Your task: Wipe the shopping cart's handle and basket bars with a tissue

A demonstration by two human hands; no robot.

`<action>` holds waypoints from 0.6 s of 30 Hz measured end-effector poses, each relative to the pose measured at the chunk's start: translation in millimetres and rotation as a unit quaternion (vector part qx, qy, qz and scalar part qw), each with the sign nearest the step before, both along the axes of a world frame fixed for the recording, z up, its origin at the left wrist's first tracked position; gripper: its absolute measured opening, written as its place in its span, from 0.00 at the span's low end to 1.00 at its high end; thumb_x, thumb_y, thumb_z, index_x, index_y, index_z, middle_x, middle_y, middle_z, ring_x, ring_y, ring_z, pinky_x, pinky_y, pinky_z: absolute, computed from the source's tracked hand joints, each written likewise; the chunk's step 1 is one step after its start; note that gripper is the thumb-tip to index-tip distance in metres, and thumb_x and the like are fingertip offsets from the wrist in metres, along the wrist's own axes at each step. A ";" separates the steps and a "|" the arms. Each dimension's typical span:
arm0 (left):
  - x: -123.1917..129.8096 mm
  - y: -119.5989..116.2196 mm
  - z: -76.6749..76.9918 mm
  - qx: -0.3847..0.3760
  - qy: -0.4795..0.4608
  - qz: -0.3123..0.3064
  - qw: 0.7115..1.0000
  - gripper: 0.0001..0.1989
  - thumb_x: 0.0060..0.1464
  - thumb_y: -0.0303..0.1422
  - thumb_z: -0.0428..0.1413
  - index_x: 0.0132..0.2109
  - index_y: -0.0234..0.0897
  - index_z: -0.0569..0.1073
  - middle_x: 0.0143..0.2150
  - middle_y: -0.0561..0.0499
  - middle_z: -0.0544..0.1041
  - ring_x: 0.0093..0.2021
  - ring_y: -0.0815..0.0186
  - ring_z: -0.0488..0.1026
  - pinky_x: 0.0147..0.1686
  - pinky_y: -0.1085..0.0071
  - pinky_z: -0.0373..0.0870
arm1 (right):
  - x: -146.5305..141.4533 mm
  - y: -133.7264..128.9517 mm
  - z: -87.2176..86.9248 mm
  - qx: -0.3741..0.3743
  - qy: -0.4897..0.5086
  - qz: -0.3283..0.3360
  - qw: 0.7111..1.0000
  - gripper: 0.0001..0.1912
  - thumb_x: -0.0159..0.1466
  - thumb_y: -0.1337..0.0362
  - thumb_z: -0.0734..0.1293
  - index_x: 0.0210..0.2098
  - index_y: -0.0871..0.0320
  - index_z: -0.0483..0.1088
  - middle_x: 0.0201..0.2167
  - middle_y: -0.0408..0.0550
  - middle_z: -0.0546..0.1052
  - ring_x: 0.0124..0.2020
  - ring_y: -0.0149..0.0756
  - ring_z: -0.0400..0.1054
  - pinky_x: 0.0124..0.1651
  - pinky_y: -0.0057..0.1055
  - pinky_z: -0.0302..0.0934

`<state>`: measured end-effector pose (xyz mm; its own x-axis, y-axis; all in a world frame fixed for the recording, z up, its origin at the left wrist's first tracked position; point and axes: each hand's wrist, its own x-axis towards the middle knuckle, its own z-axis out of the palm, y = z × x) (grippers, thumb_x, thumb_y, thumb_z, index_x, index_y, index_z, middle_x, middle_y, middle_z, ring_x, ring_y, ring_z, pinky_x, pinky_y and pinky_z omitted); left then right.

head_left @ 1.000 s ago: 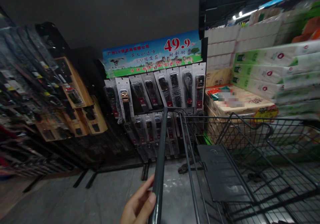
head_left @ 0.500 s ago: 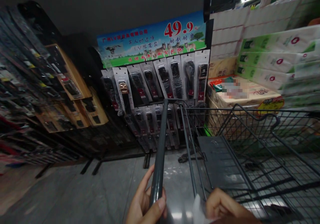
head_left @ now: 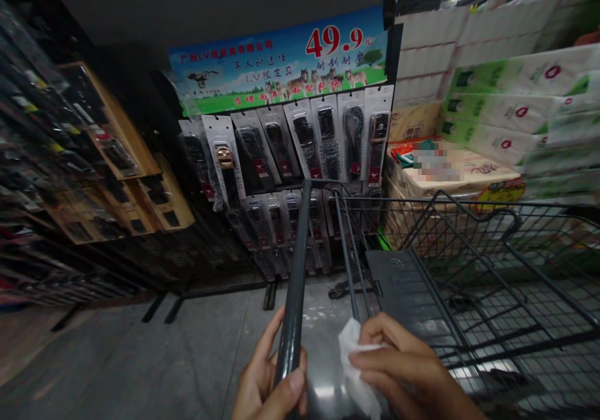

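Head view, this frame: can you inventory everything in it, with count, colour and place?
Banner: one, blue and green, above the belts.
Belts: many, mostly black, packaged, hanging centre.
Wooden boxes: several, light brown, left.
Wrapped goods: many, mostly dark, far left.
White packs: many, stacked, upper right.
Green-and-white packs: several, stacked, right.
Beige packs: stacked, count unclear, behind the cart.
Label: one, yellow, on the beige packs.
Cart: one, dark grey, right.
Handle: one, grey, centre.
Floor: grey, below.
Tissue: one, white, right hand.
Left hand: one, around the handle.
Right hand: one, pinching the tissue.
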<state>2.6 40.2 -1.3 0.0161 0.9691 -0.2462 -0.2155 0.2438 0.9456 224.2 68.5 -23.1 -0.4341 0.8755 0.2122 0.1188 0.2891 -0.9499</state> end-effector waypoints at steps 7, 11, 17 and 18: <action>-0.9 0.6 -12.8 0.034 -0.032 0.013 0.999 0.40 0.48 0.43 0.62 0.65 0.40 0.56 0.28 0.55 0.72 0.20 0.71 0.66 0.23 0.71 0.64 | -11.2 28.4 22.4 0.109 -0.096 -0.080 0.986 0.13 0.66 0.68 0.58 0.41 0.55 0.74 0.38 0.49 0.69 0.40 0.33 0.67 0.42 0.29 0.64; -1.5 0.7 -12.8 0.036 -0.036 0.007 0.999 0.38 0.50 0.41 0.61 0.65 0.41 0.56 0.28 0.54 0.72 0.20 0.70 0.66 0.23 0.71 0.63 | -10.4 21.8 19.7 0.134 -0.102 -0.090 0.982 0.14 0.65 0.71 0.59 0.47 0.55 0.71 0.40 0.49 0.70 0.40 0.33 0.68 0.43 0.29 0.65; 0.1 1.1 -9.4 0.026 -0.040 0.019 0.999 0.40 0.49 0.41 0.62 0.65 0.39 0.55 0.28 0.54 0.73 0.20 0.70 0.67 0.23 0.70 0.62 | -8.5 0.9 9.6 0.129 -0.065 -0.101 0.984 0.16 0.63 0.72 0.61 0.48 0.54 0.70 0.38 0.48 0.72 0.40 0.33 0.69 0.42 0.27 0.65; -0.2 1.2 -9.1 0.026 -0.039 0.018 0.999 0.39 0.49 0.41 0.62 0.65 0.38 0.55 0.29 0.53 0.73 0.21 0.70 0.67 0.23 0.70 0.62 | -7.6 -2.5 9.3 0.130 -0.058 -0.091 0.986 0.15 0.63 0.72 0.61 0.46 0.53 0.71 0.36 0.47 0.72 0.38 0.32 0.69 0.39 0.27 0.65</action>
